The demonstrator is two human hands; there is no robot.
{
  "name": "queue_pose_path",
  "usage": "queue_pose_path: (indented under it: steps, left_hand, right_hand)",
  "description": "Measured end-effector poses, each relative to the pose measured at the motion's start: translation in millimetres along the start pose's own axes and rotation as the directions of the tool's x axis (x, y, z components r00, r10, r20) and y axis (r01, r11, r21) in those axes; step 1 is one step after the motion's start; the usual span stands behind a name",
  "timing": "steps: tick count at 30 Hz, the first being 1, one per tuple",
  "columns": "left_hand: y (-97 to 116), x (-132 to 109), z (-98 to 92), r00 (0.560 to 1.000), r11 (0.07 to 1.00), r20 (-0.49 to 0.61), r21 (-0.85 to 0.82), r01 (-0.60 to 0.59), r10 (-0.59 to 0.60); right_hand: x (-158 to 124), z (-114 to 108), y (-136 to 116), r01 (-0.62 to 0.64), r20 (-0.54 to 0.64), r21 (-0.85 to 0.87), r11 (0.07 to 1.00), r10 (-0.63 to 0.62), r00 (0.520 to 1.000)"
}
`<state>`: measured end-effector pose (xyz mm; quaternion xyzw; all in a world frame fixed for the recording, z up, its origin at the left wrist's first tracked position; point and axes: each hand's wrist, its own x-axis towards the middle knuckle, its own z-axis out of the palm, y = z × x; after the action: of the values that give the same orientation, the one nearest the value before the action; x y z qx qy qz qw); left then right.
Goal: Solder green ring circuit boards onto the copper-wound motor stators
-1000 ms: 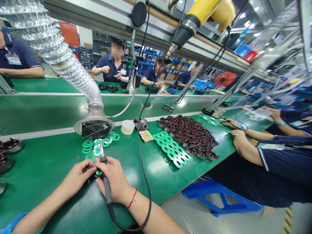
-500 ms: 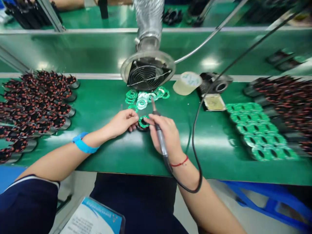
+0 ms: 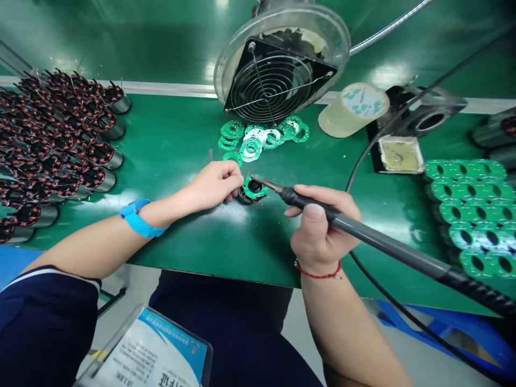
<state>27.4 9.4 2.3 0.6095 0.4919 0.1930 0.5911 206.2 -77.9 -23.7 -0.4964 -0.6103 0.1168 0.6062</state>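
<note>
In the head view my right hand (image 3: 326,228) is wrapped round a soldering iron (image 3: 374,234). The iron's tip points left and reaches the rim of a green ring-shaped circuit board (image 3: 261,190). That board lies on top of a motor stator (image 3: 250,200) standing on the bench. My left hand (image 3: 215,185) is closed, its fingertips pinching the stator's left side; the fingertips are partly hidden. Just beyond lie several loose ring boards (image 3: 252,148), green and white, in an overlapping heap.
A fume extractor fan (image 3: 268,91) hangs low over the loose boards. Tape roll (image 3: 350,113), iron stand (image 3: 423,118) and sponge tray (image 3: 401,154) stand at back right. Bare stators (image 3: 97,153) crowd the left; board-topped stators (image 3: 471,191) stand right. A cable (image 3: 358,166) crosses the right side.
My right hand has turned the soldering iron from pointing away to pointing left, its tip now at the board on the stator. My left hand stays at the stator. The view has moved closer.
</note>
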Motion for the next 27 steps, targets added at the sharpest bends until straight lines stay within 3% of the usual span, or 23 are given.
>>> queue_pose_path:
  steps: [9, 19, 27]
  left_hand:
    - [-3, 0, -2.7, 0.990, 0.981, -0.039, 0.143, -0.130, 0.137]
    - [-2, -2, 1.9, 0.994, 0.969, -0.069, 0.239, -0.067, 0.086]
    - [8, -11, 10.3, 0.966, 0.886, -0.143, 0.444, -0.132, 0.216]
  right_hand:
    - [3, 1, -5, 0.021, -0.032, -0.014, 1.000, -0.021, 0.999]
    - [1, -1, -2, 0.005, 0.038, -0.047, 0.999, -0.003, 0.999]
    - [2, -4, -3, 0.043, 0.085, -0.049, 0.998, -0.039, 0.996]
